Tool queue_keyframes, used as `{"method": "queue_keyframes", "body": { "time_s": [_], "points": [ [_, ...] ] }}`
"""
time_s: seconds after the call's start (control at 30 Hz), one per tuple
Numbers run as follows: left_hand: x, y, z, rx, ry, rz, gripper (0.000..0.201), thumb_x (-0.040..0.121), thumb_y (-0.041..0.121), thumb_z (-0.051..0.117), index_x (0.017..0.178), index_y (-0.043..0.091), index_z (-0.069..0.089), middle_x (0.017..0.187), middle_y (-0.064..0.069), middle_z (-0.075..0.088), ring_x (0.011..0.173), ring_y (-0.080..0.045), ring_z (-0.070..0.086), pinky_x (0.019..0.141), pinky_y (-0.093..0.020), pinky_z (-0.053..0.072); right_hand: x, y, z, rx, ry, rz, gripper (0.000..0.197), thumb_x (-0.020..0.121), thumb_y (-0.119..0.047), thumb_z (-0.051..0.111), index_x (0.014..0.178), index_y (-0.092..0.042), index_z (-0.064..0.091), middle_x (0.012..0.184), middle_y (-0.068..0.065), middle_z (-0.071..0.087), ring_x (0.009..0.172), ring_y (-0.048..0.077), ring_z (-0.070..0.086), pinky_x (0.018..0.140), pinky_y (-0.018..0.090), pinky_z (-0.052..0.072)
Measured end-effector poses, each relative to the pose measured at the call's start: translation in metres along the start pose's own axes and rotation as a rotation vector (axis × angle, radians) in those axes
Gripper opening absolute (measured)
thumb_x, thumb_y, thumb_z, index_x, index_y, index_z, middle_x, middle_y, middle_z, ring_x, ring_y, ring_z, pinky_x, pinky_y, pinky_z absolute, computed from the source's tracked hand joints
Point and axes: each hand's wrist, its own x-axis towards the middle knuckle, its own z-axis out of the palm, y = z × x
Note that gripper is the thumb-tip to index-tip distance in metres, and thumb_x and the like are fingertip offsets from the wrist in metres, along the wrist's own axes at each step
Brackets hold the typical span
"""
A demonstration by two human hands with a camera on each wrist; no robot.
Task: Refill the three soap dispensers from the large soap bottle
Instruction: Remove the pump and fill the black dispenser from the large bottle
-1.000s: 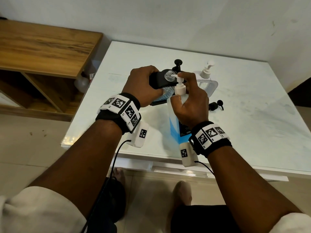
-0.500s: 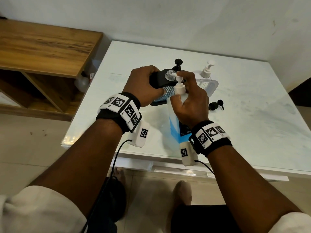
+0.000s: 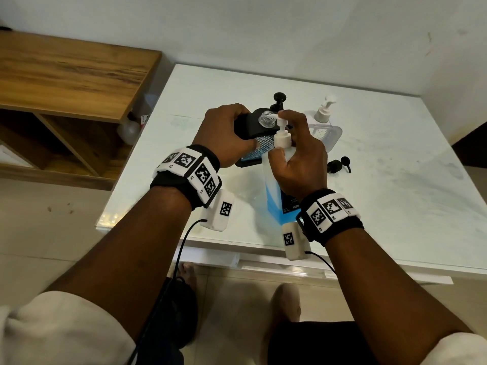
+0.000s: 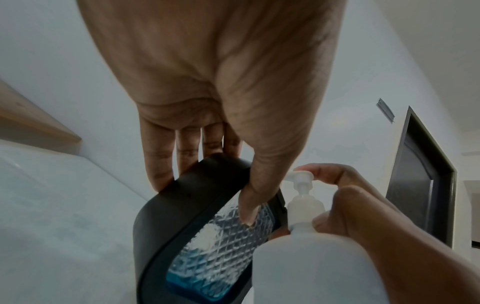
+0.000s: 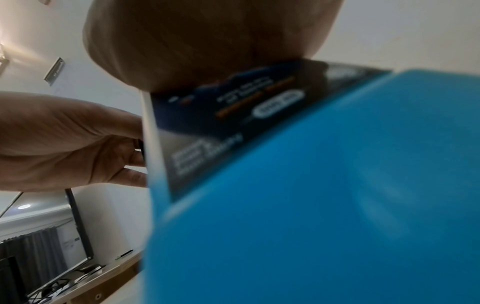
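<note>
Hands sit much as they did a moment ago; hardly anything has shifted, only the spout of the big bottle's pump [image 3: 281, 124] keeps its place over the open neck. On the left, the left hand [image 3: 226, 135] grips the black dispenser [image 3: 247, 127] by its top, fingers curled over the far edge and thumb pressed on the ribbed clear window [image 4: 223, 242], tilting it toward the right hand; a little blue soap lies at its bottom. Just right of it, touching, the right hand [image 3: 300, 159] wraps the neck of the large soap bottle [image 3: 276, 204], thumb beside the white collar and forefinger bent on top of the pump head. Blue liquid fills the bottle's lower part. Beyond the left hand's knuckles stands a black pump top [image 3: 279, 100]. Beyond the right hand stands a clear dispenser [image 3: 325, 127] with a white pump. Right of the right hand lies a loose black pump [image 3: 338, 165] on the white table [image 3: 395, 180]. The right wrist view is mostly blocked by the bottle's blue side.
</note>
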Motion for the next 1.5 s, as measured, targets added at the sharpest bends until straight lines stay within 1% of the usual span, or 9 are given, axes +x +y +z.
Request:
{"method": "queue_keyframes", "body": {
  "time_s": [0.2,0.37,0.47,0.63,0.77,0.97,1.17,1.4,1.5],
  "points": [
    [-0.0005,-0.0011,0.0003,-0.001,0.002,0.003,0.040,0.068,0.022,0.082,0.106,0.015,0.071,0.094,0.002,0.069,0.087,-0.018,0.065,0.083,-0.037,0.058,0.0014,0.0013,0.0015,-0.021,-0.006,-0.004,0.050,0.076,-0.030,0.056,0.126,-0.027,0.052,0.091,-0.002,0.069,0.067,0.023,0.061,0.063,0.042,0.056],
    [0.0001,-0.0006,0.0019,0.010,0.004,0.003,0.039,0.069,0.020,0.081,0.106,0.015,0.070,0.095,0.002,0.069,0.087,-0.018,0.064,0.083,-0.036,0.057,-0.0015,0.0023,-0.0015,-0.013,-0.008,-0.007,0.058,0.077,-0.028,0.055,0.135,-0.029,0.052,0.096,-0.002,0.071,0.074,0.021,0.064,0.068,0.042,0.057],
    [0.0000,-0.0007,0.0026,0.008,-0.001,0.005,0.039,0.069,0.021,0.081,0.106,0.016,0.070,0.096,0.002,0.070,0.088,-0.018,0.065,0.084,-0.036,0.057,-0.0004,0.0021,-0.0009,0.001,-0.009,0.007,0.058,0.076,-0.029,0.055,0.134,-0.028,0.051,0.097,-0.005,0.071,0.077,0.021,0.066,0.070,0.042,0.057],
    [-0.0006,-0.0036,0.0021,0.008,-0.003,-0.004,0.041,0.068,0.021,0.082,0.106,0.015,0.070,0.096,0.001,0.070,0.089,-0.019,0.065,0.085,-0.038,0.057,0.0015,0.0024,0.0008,-0.016,-0.003,0.012,0.050,0.076,-0.030,0.056,0.126,-0.029,0.051,0.089,-0.003,0.068,0.067,0.022,0.061,0.064,0.040,0.055],
    [-0.0003,-0.0024,0.0020,0.005,0.007,-0.008,0.041,0.068,0.020,0.084,0.107,0.015,0.070,0.095,0.002,0.069,0.087,-0.018,0.064,0.083,-0.035,0.057,0.0004,0.0036,0.0004,-0.017,-0.004,0.015,0.050,0.077,-0.029,0.057,0.127,-0.030,0.051,0.088,-0.002,0.069,0.068,0.023,0.062,0.065,0.042,0.056],
    [-0.0006,-0.0011,0.0028,0.018,-0.002,0.007,0.040,0.070,0.020,0.083,0.107,0.014,0.070,0.095,0.002,0.069,0.086,-0.018,0.063,0.082,-0.034,0.056,-0.0013,0.0025,-0.0009,-0.007,0.007,0.011,0.058,0.078,-0.024,0.057,0.135,-0.028,0.053,0.098,-0.006,0.070,0.077,0.019,0.065,0.071,0.041,0.057],
    [-0.0006,-0.0022,0.0023,0.028,0.003,0.017,0.040,0.070,0.019,0.083,0.107,0.014,0.070,0.093,0.004,0.065,0.084,-0.018,0.062,0.079,-0.031,0.054,0.0007,0.0018,0.0004,-0.025,0.002,0.028,0.051,0.077,-0.032,0.055,0.127,-0.028,0.052,0.083,-0.007,0.066,0.066,0.020,0.059,0.064,0.040,0.056],
    [-0.0008,-0.0007,0.0019,0.030,0.001,0.012,0.040,0.069,0.021,0.083,0.107,0.014,0.070,0.096,0.001,0.069,0.088,-0.019,0.063,0.083,-0.035,0.056,-0.0012,0.0019,-0.0011,-0.013,0.000,0.019,0.058,0.077,-0.028,0.057,0.135,-0.030,0.051,0.099,-0.006,0.071,0.078,0.020,0.066,0.071,0.044,0.058],
    [-0.0003,-0.0010,0.0022,0.033,0.004,0.012,0.040,0.069,0.021,0.083,0.107,0.014,0.070,0.096,0.002,0.068,0.085,-0.018,0.062,0.081,-0.033,0.056,-0.0011,0.0029,-0.0006,-0.011,0.007,0.014,0.060,0.078,-0.026,0.057,0.137,-0.028,0.051,0.103,-0.007,0.071,0.080,0.020,0.067,0.073,0.044,0.059]
  ]
}}
